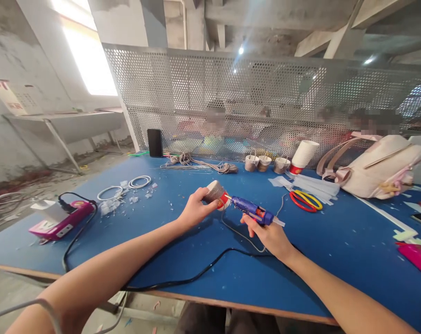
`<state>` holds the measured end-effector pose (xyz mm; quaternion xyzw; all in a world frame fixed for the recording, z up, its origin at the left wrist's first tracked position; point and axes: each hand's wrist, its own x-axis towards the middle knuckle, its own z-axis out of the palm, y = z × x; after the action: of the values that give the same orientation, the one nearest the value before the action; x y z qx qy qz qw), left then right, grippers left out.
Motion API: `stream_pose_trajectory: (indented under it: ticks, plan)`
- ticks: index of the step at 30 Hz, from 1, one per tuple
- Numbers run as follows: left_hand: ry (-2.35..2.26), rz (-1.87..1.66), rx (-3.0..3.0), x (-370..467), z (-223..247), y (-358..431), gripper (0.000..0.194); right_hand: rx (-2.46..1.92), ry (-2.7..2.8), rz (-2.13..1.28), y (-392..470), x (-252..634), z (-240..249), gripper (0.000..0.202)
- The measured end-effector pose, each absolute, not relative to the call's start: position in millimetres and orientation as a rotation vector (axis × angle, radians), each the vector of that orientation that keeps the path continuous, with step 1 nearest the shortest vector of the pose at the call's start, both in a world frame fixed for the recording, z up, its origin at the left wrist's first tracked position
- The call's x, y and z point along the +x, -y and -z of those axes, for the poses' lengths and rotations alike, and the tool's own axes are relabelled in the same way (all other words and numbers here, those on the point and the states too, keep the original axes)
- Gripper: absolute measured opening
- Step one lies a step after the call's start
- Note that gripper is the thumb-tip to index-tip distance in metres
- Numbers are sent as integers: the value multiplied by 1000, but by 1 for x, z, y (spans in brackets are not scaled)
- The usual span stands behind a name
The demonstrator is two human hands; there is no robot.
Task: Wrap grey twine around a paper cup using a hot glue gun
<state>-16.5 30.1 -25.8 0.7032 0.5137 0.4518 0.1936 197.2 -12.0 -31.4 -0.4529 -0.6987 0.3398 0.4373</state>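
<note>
My left hand [195, 207] is closed around a paper cup [215, 191] tilted on its side, part of it wrapped in grey cord and part showing red print. In my right hand [266, 234] is a blue hot glue gun [248, 208], its nozzle pointing left and at or very near the cup's red part; I cannot tell if they touch. A clear glue stick [279, 222] sticks out of the gun's back. Loose grey cord [243, 235] trails from the cup across the blue table.
Scissors [306, 200] with red and yellow handles lie by clear glue sticks [318, 185]. Behind stand wrapped cups [264, 163], stacked paper cups [304, 155], cord bundles [203, 162] and a phone [155, 143]. A black cable [196, 277] runs along the front from a pink power strip [64, 222].
</note>
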Motion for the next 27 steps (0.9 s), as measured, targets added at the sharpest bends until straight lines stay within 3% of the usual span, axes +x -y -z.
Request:
stream_pose_trajectory:
  ticks: [10,20,27]
  plan:
    - [-1488,-1334,1948,-14,27,-31,17,-1152,1708,-714,16,194,29,35]
    - [-1459,-1292,1937,-22,36,-39,12,-1076,1908,-697,-9,196,4,30]
    - [-1447,-1238,1895,-24,40,-44,14,-987,1999,-531,-15,199,32,29]
